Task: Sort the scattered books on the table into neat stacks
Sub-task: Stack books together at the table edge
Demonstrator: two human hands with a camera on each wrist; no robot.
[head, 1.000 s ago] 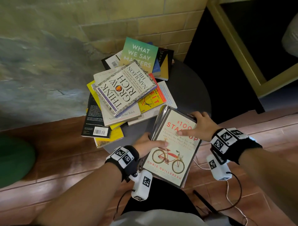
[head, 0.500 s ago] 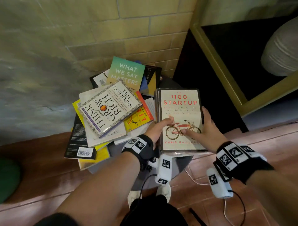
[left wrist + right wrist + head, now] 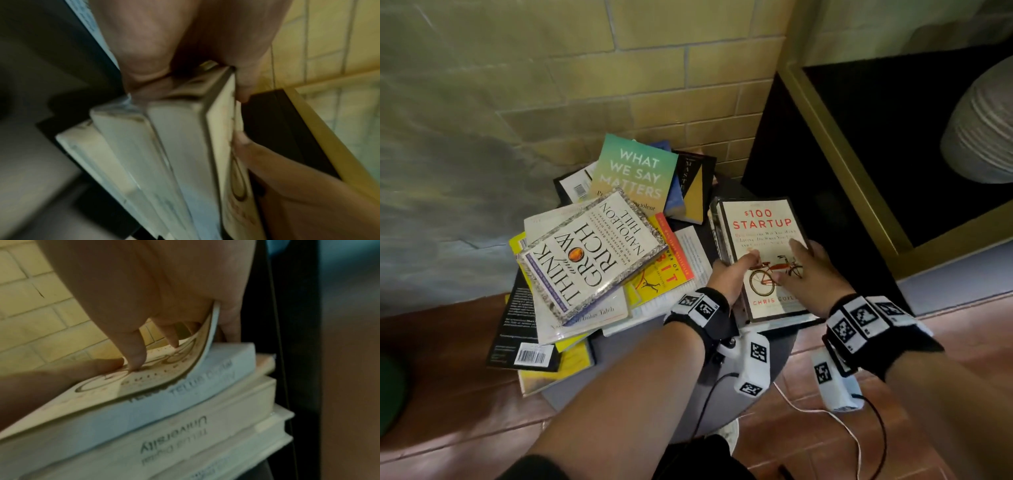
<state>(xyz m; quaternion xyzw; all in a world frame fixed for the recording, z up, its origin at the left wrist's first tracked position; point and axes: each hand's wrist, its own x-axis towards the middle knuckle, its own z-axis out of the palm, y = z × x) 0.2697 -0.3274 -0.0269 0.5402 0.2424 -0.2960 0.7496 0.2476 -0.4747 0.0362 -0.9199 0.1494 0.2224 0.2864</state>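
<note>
The cream "$100 Startup" book (image 3: 763, 236) lies on top of a small stack at the right side of the round dark table (image 3: 681, 370). My left hand (image 3: 736, 270) grips the stack's left edge, thumb on the cover. My right hand (image 3: 801, 263) presses spread fingers flat on the cover. In the left wrist view the stack (image 3: 164, 154) shows edge-on. In the right wrist view a near corner of the cover (image 3: 185, 369) curls up under my fingers (image 3: 135, 356). A loose pile sits to the left, with "Think and Grow Rich" (image 3: 585, 253) on top and "What We Say Matters" (image 3: 635, 174) behind.
A brick wall (image 3: 654, 68) stands right behind the table. A dark cabinet with a yellow frame (image 3: 835, 144) stands close on the right, holding a pale ribbed vessel (image 3: 983, 123). A black book with a barcode (image 3: 517, 335) overhangs the table's left edge. Cables hang below my wrists.
The "$100 Startup" book moved from a tilted spot at the table's near edge to the right side, squared on the stack. Both hands went with it and slid further up the cover.
</note>
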